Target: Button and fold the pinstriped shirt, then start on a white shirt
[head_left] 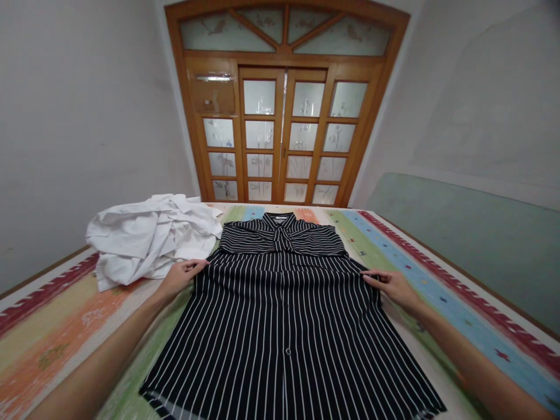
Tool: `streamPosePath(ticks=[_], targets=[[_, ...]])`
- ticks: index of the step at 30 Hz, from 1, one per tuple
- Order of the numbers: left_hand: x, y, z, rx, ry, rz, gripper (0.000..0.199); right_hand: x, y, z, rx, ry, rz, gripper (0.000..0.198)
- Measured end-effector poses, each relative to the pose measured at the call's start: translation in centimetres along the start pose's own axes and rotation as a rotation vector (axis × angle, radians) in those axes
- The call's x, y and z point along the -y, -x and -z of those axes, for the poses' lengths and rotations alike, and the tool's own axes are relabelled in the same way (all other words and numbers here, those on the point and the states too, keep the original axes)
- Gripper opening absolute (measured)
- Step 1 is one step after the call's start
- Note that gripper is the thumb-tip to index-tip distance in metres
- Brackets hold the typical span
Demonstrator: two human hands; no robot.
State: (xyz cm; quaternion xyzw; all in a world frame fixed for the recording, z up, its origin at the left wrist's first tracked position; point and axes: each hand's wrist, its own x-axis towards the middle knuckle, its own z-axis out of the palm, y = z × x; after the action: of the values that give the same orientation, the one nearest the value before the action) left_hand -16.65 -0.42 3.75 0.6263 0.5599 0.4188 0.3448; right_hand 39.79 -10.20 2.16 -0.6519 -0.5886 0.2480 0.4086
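A black shirt with white stripes [280,315] lies front up before me, its collar at the far end and its hem towards me. Both sleeves are folded across the chest. On the left edge of the shirt, my left hand [181,275] pinches the cloth between thumb and fingers. Opposite it, my right hand [394,286] grips the right edge in the same way. Between the two hands the fabric is lifted slightly into a crosswise ridge. A small button shows on the front placket near the hem.
A heap of crumpled white cloth [153,236] sits left of the shirt, close to my left hand. Underneath is a colourful striped bed sheet [56,350]. A pale green headboard-like panel [459,233] runs along the right wall. Wooden glass-paned doors [282,134] stand beyond the far edge.
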Motion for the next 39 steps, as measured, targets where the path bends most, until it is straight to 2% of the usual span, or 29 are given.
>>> streamPosePath(ticks=[7, 13, 18, 22, 24, 28, 31, 34, 39], targets=[[1.6, -1.0, -0.2, 0.080, 0.081, -0.005, 0.058, -0.4, -0.7, 0.0, 0.057, -0.050, -0.007, 0.062], [2.1, -1.7, 0.1, 0.179, 0.111, -0.002, 0.073, -0.9, -1.5, -0.3, 0.093, -0.106, -0.027, 0.060], [2.3, -2.0, 0.5, 0.124, -0.009, -0.041, 0.060, -1.6, -1.2, -0.1, 0.053, 0.004, -0.029, 0.059], [2.3, -1.9, 0.5, 0.096, -0.093, -0.125, 0.049, -1.6, -0.9, 0.2, -0.049, 0.125, 0.110, 0.061], [2.2, -1.8, 0.3, 0.040, -0.121, -0.171, 0.048, -1.2, -0.8, 0.4, -0.084, 0.161, 0.176, 0.062], [1.8, -1.8, 0.2, -0.073, -0.113, -0.257, 0.053, 0.0, -0.4, 0.4, -0.007, 0.104, 0.236, 0.057], [1.3, -1.7, 0.3, -0.015, -0.079, -0.298, 0.052, 0.9, 0.0, 0.1, 0.050, -0.017, 0.240, 0.055], [0.9, -1.4, 0.3, 0.022, -0.031, -0.284, 0.051, 1.3, 0.3, -0.1, 0.061, -0.101, 0.187, 0.056], [0.6, -1.1, 0.3, 0.000, -0.040, -0.237, 0.049, 1.3, 0.4, -0.1, -0.001, -0.069, 0.127, 0.059]])
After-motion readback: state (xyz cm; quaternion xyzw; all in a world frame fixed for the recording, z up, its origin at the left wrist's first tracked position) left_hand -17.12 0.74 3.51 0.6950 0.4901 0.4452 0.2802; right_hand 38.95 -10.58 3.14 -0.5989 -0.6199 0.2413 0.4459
